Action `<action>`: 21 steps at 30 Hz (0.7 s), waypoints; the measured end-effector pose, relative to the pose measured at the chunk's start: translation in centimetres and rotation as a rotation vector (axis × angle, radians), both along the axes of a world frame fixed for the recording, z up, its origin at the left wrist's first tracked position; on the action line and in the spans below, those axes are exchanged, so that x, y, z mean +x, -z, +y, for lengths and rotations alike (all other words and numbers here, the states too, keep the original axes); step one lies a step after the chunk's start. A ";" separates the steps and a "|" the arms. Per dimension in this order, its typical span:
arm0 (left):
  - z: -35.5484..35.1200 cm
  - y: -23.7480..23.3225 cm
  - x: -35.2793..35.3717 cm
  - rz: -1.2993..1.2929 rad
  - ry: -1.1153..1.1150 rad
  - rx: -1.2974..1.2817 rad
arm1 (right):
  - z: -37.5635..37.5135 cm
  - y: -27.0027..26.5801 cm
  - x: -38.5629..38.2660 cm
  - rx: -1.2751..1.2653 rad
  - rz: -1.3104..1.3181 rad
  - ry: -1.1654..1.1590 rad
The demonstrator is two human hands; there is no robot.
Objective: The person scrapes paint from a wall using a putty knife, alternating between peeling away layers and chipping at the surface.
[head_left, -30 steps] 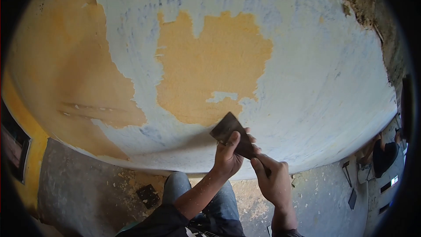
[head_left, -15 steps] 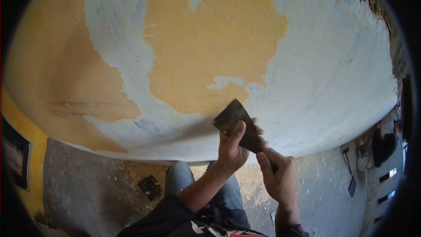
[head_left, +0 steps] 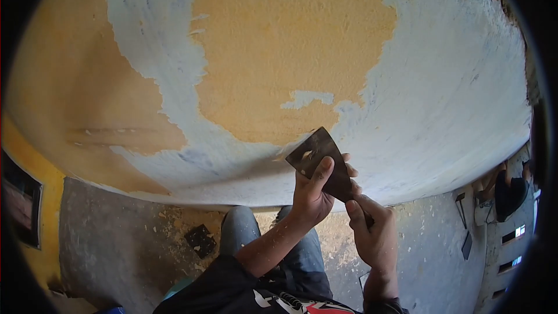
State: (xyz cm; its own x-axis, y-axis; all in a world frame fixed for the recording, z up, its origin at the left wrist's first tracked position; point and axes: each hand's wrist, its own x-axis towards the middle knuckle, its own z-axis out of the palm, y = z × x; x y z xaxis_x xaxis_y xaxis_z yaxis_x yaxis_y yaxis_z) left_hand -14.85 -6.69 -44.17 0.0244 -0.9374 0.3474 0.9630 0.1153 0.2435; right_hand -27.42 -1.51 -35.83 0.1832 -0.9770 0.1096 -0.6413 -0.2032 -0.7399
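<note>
A broad, dark scraper (head_left: 305, 152) is held up at an angle, its wide edge toward the upper left and a pale fleck on its blade. My left hand (head_left: 314, 196) grips the blade, thumb across its face and fingertips showing past the far edge. My right hand (head_left: 375, 232) is wrapped around the handle, which it mostly hides. Behind the blade stands a wall (head_left: 430, 93) with patches of yellow paint (head_left: 290, 58) among bared whitish areas. The blade overlaps the lower edge of the middle yellow patch in this view.
Paint flakes litter the grey floor (head_left: 418, 256) around my knees (head_left: 241, 229). A dark square piece (head_left: 200, 241) lies at the left, and a long-handled tool (head_left: 467, 245) at the right. A person in dark clothing (head_left: 511, 197) is farther off at the right.
The view has tilted and shifted slightly, so the wall patches sit a little higher and farther right. Both hands keep the same hold on the scraper.
</note>
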 end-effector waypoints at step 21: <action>0.6 0.6 0.4 -0.021 -0.068 0.132 | 0.3 0.6 1.0 0.005 -0.012 0.001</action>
